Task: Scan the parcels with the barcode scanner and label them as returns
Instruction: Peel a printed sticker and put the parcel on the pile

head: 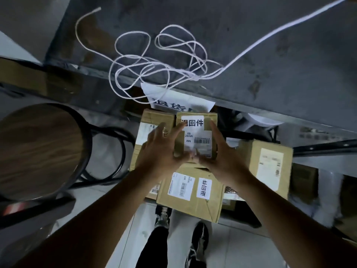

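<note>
Left hand (164, 149), right hand (222, 151) apparently cradle small labelled parcel (197, 132).

One view only, from a camera worn on the person's head. It looks steeply downward and slightly forward, so both forearms enter from the bottom corners and converge near frame centre, where the left hand (164, 149) and right hand (222, 153) appear close to the lens. The person's shoes (197, 246) show at the bottom edge, directly below the camera. A grey table (251, 45) fills the upper frame, seen from above. Wide-angle distortion curves lines toward the edges; the left margin is blurred. No second view exists for overlap.
</note>
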`<state>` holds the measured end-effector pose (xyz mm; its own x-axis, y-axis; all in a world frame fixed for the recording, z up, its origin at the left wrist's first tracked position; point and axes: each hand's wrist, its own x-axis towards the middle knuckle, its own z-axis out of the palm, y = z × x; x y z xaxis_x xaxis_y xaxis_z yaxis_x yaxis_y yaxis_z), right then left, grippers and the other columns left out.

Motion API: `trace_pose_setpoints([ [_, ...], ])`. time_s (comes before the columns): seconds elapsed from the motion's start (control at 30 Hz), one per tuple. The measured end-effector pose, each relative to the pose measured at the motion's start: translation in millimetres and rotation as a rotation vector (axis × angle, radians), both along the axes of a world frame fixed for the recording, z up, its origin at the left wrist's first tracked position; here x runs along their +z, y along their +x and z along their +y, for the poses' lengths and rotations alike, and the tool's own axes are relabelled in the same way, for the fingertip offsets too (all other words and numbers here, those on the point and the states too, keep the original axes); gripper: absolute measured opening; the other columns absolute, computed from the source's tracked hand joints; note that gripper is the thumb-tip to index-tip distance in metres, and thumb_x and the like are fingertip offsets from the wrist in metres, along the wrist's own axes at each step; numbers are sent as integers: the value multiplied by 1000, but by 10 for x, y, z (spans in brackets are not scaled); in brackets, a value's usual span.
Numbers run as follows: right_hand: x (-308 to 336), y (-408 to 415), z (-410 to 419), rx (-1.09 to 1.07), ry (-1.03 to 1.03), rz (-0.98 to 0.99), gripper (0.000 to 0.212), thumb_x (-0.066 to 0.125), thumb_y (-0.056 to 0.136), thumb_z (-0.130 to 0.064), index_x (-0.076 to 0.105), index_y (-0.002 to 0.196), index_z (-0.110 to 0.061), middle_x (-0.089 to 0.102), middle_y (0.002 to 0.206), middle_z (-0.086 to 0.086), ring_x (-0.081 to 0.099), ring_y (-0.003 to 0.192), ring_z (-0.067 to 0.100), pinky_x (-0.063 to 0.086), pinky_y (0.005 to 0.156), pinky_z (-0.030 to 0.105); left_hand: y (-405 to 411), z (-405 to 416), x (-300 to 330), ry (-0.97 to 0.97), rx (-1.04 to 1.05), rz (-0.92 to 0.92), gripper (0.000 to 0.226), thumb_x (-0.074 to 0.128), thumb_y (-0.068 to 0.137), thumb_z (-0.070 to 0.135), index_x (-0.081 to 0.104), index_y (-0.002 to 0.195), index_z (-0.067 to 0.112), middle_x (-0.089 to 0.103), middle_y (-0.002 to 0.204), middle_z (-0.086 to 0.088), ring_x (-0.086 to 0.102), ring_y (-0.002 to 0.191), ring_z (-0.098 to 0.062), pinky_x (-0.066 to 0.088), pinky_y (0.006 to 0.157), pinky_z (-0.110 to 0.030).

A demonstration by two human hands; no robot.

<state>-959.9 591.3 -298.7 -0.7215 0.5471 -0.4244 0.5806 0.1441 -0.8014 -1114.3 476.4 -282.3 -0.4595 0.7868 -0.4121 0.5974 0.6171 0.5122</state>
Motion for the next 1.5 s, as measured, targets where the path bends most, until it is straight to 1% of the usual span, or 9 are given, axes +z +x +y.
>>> trace_pose_setpoints([
  [0.23, -540, -179, 79, -6, 18, -66, 97, 76, 84, -28, 8, 152, -44, 54, 113, -23, 59, 83, -11, 49, 61, 6, -214, 139, -529, -160, -124, 145, 87, 52, 82, 74, 10, 153, 46, 3, 164, -9, 0, 150, -33, 16, 120, -53],
  [0.43, -807, -231, 39, -27, -41, -58, 101, 78, 83, -24, 8, 153, -44, 55, 110, -28, 63, 90, -10, 57, 77, 19, -267, 165, -677, -168, -141, 162, 84, 57, 84, 67, 13, 152, 45, 1, 163, -8, 0, 150, -34, 16, 119, -53],
  [0.63, -884, -194, 11, -24, -67, -84, 102, 77, 84, -27, 3, 152, -44, 60, 132, -4, 66, 102, 4, 57, 91, 33, -230, 148, -785, -147, -166, 185, 83, 57, 84, 67, 12, 151, 45, 3, 162, -9, -1, 150, -35, 18, 117, -53],
  [0.9, -726, -139, 11, 29, 57, -212, 102, 72, 83, -46, -1, 154, -40, 52, 144, -4, 57, 123, 17, 50, 97, 35, -179, 130, -740, -121, -198, 221, 85, 59, 85, 62, 10, 151, 42, 5, 162, -10, 4, 150, -35, 24, 117, -55],
  [1.0, -540, -79, -48, 53, 178, -266, 91, 66, 87, -49, 4, 154, -39, 37, 155, 0, 44, 136, 24, 47, 103, 48, -138, 115, -572, -121, -220, 243, 82, 56, 88, 60, 9, 153, 41, 5, 162, -9, 3, 150, -32, 23, 118, -51],
  [1.17, 95, 170, -235, 75, 476, -414, 71, 50, 93, -54, 19, 153, -32, 26, 158, 6, 28, 144, 28, 43, 106, 48, 42, 34, -101, -53, -322, 285, 75, 48, 93, 59, 11, 154, 38, 7, 161, -9, 7, 150, -30, 25, 117, -49],
  [1.3, 747, 545, -521, 8, 591, -476, 69, 36, 89, -58, 31, 149, -23, 38, 151, 11, 39, 137, 33, 47, 100, 50, 363, -119, 470, 7, -448, 352, 68, 46, 94, 55, 27, 153, 27, 19, 160, -13, 20, 147, -35, 34, 110, -50],
  [1.4, 1239, 882, -791, -80, 645, -513, 61, 50, 92, -47, 42, 144, -17, 44, 146, 13, 44, 130, 37, 45, 97, 51, 676, -237, 918, 123, -527, 379, 61, 59, 88, 49, 50, 140, 19, 43, 148, -16, 44, 133, -38, 45, 98, -51],
  [1.5, 1725, 1295, -1145, -246, 655, -532, 58, 53, 93, -45, 43, 144, -17, 45, 145, 11, 44, 131, 35, 44, 99, 51, 1070, -365, 1421, 185, -623, 377, 59, 57, 88, 47, 49, 140, 19, 46, 143, -13, 45, 131, -34, 45, 97, -48],
])
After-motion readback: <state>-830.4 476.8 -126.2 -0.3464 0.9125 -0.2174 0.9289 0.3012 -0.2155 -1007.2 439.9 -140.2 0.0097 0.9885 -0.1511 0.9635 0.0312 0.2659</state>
